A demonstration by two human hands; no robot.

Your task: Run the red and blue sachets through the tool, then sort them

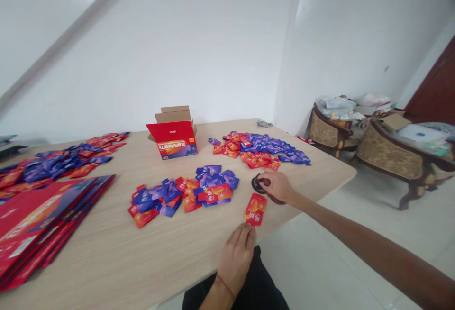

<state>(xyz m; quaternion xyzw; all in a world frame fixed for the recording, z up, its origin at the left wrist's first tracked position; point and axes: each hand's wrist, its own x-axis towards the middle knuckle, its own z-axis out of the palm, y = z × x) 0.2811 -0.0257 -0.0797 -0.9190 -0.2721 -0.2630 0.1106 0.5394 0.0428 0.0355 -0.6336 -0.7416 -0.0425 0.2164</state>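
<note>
The red sachet (255, 208) looks glossy plastic; table (117, 258), matt wood; box (174, 135), cardboard.

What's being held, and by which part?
Right hand: stamp-like tool, by its brown handle. Left hand: fingertips at near end of red sachet; can't tell if gripped.

Flattened red cartons (44, 210) cut off at left, dark round object (256, 184) partly hidden by right hand (278, 185)

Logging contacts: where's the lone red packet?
Head view, right of centre: red packet on the table, between the left hand touching it and the right hand.
</note>
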